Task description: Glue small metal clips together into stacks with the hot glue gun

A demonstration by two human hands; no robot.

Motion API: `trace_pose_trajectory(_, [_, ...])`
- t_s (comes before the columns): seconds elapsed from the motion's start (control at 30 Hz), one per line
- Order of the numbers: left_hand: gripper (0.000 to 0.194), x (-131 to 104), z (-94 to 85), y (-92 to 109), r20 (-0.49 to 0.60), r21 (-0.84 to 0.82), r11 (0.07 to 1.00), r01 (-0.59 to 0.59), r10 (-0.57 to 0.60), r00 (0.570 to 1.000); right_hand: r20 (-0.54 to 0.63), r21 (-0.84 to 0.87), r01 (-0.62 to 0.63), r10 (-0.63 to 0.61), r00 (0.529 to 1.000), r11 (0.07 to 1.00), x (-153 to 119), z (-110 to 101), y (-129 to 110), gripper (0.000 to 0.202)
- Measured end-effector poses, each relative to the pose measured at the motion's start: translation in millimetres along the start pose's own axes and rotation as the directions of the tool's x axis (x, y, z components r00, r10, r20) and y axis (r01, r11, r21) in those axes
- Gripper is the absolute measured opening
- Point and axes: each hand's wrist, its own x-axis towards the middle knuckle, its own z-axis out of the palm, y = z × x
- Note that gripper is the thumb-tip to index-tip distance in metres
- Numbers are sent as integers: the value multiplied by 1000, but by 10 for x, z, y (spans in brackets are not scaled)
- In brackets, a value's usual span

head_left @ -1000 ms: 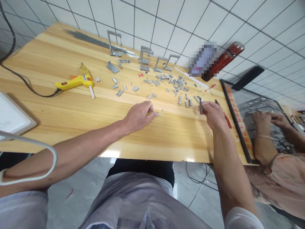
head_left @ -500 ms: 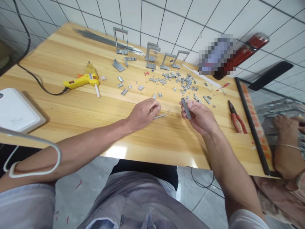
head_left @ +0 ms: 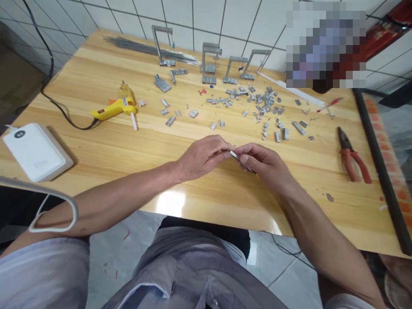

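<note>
In the head view, grips a narrow grey strip (head_left: 238, 158) in the right hand (head_left: 262, 165), pinched between thumb and fingers, tilted low above the near part of the wooden surface (head_left: 206, 195). Holds the left hand (head_left: 206, 156) right at the strip's upper left end, fingers curled and thumb close to them; cannot tell whether closed on the strip or on something else. Shows beyond the hands many loose grey pieces (head_left: 265, 101), heaped thickest right of centre and spread thinner toward the left. Shows behind these several upright grey frames (head_left: 233, 71) near the tiled wall (head_left: 177, 19), with thin grey rods (head_left: 144, 49) lying left of and behind them. Has a yellow glue gun (head_left: 111, 109) lying on the left, white stick pointing toward the near edge, and a white box (head_left: 35, 152) nearer, beside the left edge. Includes on the right red-handled pliers (head_left: 350, 156), lying open just beside a black-edged board (head_left: 383, 171). Shows farther back a long white strip (head_left: 292, 90), a red cylinder (head_left: 386, 32) and a pixelated patch partly covering it.
</note>
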Motion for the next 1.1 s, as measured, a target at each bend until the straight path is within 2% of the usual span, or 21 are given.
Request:
trace_pose_trajectory(0.2, [25, 18, -43, 24, 10, -1, 998, 65, -65, 998, 48, 31, -17, 16, 999, 999, -10, -56, 41, 40])
trace_pose_trajectory(0.4, [20, 28, -66, 63, -12, -36, 994, 105, -106, 994, 96, 234, -70, 49, 994, 970, 14, -133, 74, 57])
trace_pose_trajectory(0.5, [21, 28, -57, 65, -17, -63, 990, 127, -128, 992, 108, 259, -108, 83, 991, 960, 23, -143, 54, 61])
trace_pose_trajectory(0.67, [25, 23, -47, 66, 12, -59, 987, 151, -151, 988, 112, 148, -49, 32, 993, 988, 12, -131, 34, 52])
trace_pose_trajectory(0.83, [24, 14, -26, 72, 45, -29, 998, 60, -59, 997, 108, -27, -26, 29, 994, 999, -17, -128, 49, 39])
trace_pose_trajectory(0.93, [23, 8, -3, 79, 67, -19, 999, 39, -38, 997, 93, -78, -28, 35, 995, 997, -26, -137, 51, 39])
trace_pose_trajectory(1.0, [23, 6, 7, 78, 52, -22, 999, 47, -46, 998, 87, -80, -31, 38, 996, 996, -21, -152, 51, 41])
trace_pose_trajectory(1.1, [25, 15, -20, 66, -39, -46, 996, 76, -78, 996, 17, -73, -40, 41, 999, 997, -1, -179, 63, 42])
